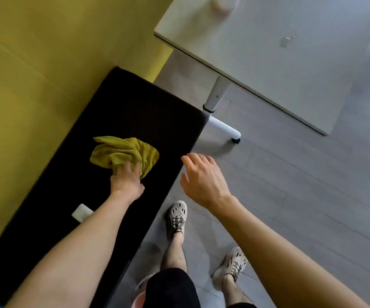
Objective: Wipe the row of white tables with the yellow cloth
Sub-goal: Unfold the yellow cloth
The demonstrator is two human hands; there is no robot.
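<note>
A crumpled yellow cloth lies on a black bench seat at the left. My left hand reaches onto the cloth's near edge, its fingers curled into the fabric. My right hand hovers over the grey floor just right of the bench, fingers relaxed and holding nothing. One white table fills the upper right, with a small smear near its middle.
A yellow wall or backrest runs behind the bench. A small white object lies on the seat beside my left forearm. The table's white leg and wheeled foot stand close to the bench corner. My feet are on the grey plank floor.
</note>
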